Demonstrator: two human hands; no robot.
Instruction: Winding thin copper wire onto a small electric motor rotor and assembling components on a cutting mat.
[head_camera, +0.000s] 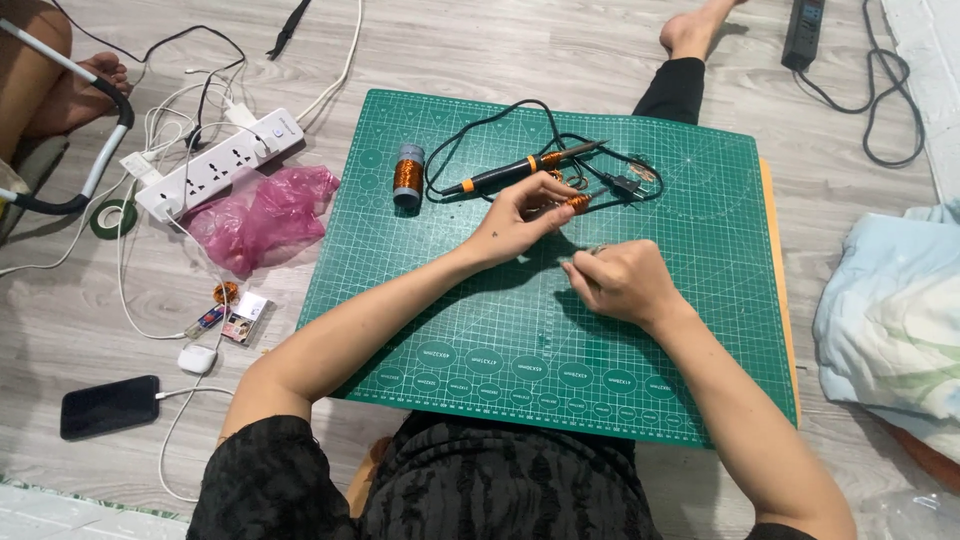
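My left hand (522, 215) rests over the green cutting mat (480, 330) and pinches a small copper wire coil (578, 203) between thumb and fingertips. My right hand (622, 280) lies on the mat just to the right, fingers curled; whether a thin wire runs from it to the coil I cannot tell. Just beyond my left hand lies a black and orange soldering iron (520, 170) with its black cord looped around it. A spool of copper wire (407, 175) stands upright at the mat's upper left.
A white power strip (215, 165) with plugs, a crumpled pink plastic bag (265, 215), a roll of green tape (113, 217) and a black phone (108, 405) on a charger lie left of the mat. Another person's foot (690, 30) and a black power strip (803, 30) are beyond it. Light blue cloth (890, 310) lies at right.
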